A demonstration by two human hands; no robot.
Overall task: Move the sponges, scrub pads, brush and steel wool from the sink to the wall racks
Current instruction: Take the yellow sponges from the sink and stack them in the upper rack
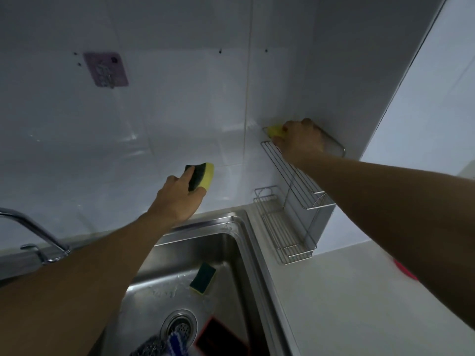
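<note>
The right hand [300,140] is reaching up to the top rack [295,170] on the side wall, fingers closed round a yellow sponge [275,130] and pressing it into the rack's far end, presumably so later items can fill the nearer part. The arm is stretching long and nearly straight, wrist bent down over the wire rim, knuckles toward the camera.

The left hand [180,199] is holding a second sponge [201,179] in the air in front of the back wall, pinching it by its dark scrub face with the yellow foam turned outward (likely waiting its turn at the racks). That forearm is angling up from the lower left, over the sink [239,227].

The lower rack [280,232] is sitting empty beneath the top one. In the sink, a third sponge [203,278] is lying near the right wall, and by the drain [180,327] a dark pad [213,335], steel wool [151,346] and a blue-and-white brush [177,343] are waiting, so most of the job is remaining.
</note>
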